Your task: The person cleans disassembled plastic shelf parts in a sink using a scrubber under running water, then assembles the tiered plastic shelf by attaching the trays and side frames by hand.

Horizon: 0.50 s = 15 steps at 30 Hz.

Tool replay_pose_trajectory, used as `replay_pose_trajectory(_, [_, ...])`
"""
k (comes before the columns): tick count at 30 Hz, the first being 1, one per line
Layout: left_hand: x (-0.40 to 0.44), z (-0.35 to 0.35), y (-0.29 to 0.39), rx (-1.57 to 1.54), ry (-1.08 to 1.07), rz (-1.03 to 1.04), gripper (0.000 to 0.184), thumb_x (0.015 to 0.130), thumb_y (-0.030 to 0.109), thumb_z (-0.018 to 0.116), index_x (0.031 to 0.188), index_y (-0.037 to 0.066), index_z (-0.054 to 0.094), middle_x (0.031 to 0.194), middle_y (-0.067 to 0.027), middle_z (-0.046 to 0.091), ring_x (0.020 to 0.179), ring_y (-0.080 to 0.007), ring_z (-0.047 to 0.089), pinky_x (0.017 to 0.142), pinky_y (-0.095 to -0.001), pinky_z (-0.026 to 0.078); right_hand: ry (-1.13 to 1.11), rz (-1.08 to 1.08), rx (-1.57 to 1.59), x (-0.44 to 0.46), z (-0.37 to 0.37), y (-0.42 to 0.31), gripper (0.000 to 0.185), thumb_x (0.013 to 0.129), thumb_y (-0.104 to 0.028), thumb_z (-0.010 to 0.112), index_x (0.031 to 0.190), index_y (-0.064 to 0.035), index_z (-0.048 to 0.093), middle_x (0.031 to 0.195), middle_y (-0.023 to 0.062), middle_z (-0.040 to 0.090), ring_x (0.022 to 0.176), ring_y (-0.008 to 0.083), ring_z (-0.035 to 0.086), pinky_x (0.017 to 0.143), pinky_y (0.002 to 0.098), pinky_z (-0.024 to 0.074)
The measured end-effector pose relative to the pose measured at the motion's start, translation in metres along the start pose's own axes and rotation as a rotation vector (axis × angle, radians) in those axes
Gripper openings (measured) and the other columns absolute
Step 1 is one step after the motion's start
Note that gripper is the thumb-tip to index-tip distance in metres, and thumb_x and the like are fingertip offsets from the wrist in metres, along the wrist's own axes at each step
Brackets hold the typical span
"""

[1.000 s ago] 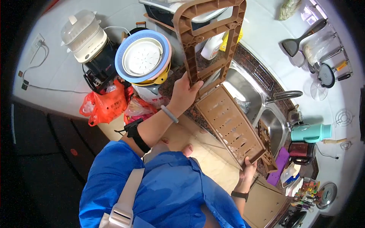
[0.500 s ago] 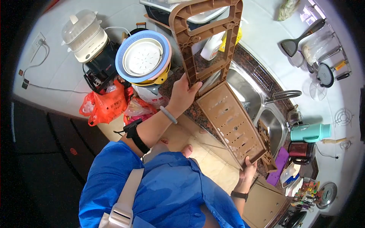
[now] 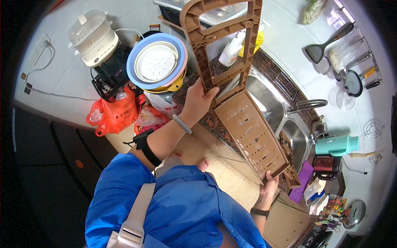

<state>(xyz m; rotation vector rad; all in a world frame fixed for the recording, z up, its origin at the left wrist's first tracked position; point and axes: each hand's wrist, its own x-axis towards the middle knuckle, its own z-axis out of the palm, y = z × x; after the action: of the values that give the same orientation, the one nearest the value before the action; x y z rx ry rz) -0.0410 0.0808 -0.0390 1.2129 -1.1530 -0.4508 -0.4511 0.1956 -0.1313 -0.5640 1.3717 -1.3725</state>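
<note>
A brown plastic side frame (image 3: 223,37) with large openings rises at the top centre, tilted left. Its lower end meets the end of a brown tray-like panel (image 3: 253,136) with slots and holes; whether they are joined I cannot tell. My left hand (image 3: 199,101) is closed round the frame's lower corner, thumb over its edge. At the panel's far lower end, my right hand (image 3: 269,185) grips the corner, thumb on top. Another brown plastic piece (image 3: 289,161) lies behind the panel, across the sink's edge, partly hidden.
Beyond the panel are a double steel sink (image 3: 264,97) and a faucet (image 3: 308,105). A teal thermos (image 3: 337,145) and purple board (image 3: 302,181) are at the right. Stacked basins (image 3: 157,62), a steamer (image 3: 93,39) and red bags (image 3: 118,115) stand at the left.
The top of the side frame has tipped slightly to the left, with my left hand moving a little along with it. My right hand keeps its hold on the panel.
</note>
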Motion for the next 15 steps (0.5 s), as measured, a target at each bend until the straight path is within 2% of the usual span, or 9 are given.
replay_pose_trajectory(5, [0.000, -0.002, -0.001, 0.027, -0.008, 0.032, 0.029, 0.083, 0.008, 0.065, 0.110, 0.002, 0.054, 0.091, -0.0176, 0.067, 0.087, -0.0335, 0.066, 0.072, -0.0360, 0.050, 0.003, -0.012, 0.014, -0.003, 0.004, -0.001, 0.043, 0.087, 0.007, 0.053, 0.127, -0.0072, 0.049, 0.119, 0.0081, 0.058, 0.106, 0.0246, 0.057, 0.090, 0.0405, 0.0486])
replay_pose_trajectory(11, [-0.001, -0.003, 0.005, 0.065, -0.093, -0.010, 0.030, 0.083, 0.010, 0.064, 0.111, 0.002, 0.052, 0.090, -0.0203, 0.065, 0.086, -0.0379, 0.063, 0.070, -0.0386, 0.049, -0.032, 0.003, -0.025, -0.003, 0.012, -0.008, 0.041, 0.086, 0.007, 0.053, 0.125, -0.0047, 0.049, 0.118, 0.0092, 0.058, 0.106, 0.0246, 0.057, 0.090, 0.0395, 0.0485])
replay_pose_trajectory(14, [-0.008, -0.004, -0.004, 0.145, -0.131, -0.036, 0.030, 0.083, 0.010, 0.063, 0.110, 0.002, 0.052, 0.090, -0.0216, 0.064, 0.087, -0.0398, 0.061, 0.070, -0.0400, 0.049, -0.013, 0.029, -0.079, 0.001, 0.023, -0.011, 0.038, 0.085, 0.005, 0.055, 0.122, -0.0031, 0.051, 0.111, 0.0086, 0.061, 0.100, 0.0230, 0.059, 0.083, 0.0376, 0.0500])
replay_pose_trajectory(15, [-0.012, -0.006, -0.013, 0.184, -0.129, -0.056, 0.030, 0.084, 0.010, 0.063, 0.110, 0.002, 0.052, 0.090, -0.0211, 0.064, 0.086, -0.0391, 0.062, 0.070, -0.0392, 0.049, 0.007, 0.092, -0.182, -0.001, 0.033, -0.019, 0.036, 0.085, 0.003, 0.056, 0.120, -0.0034, 0.051, 0.105, 0.0083, 0.062, 0.089, 0.0211, 0.060, 0.072, 0.0343, 0.0508])
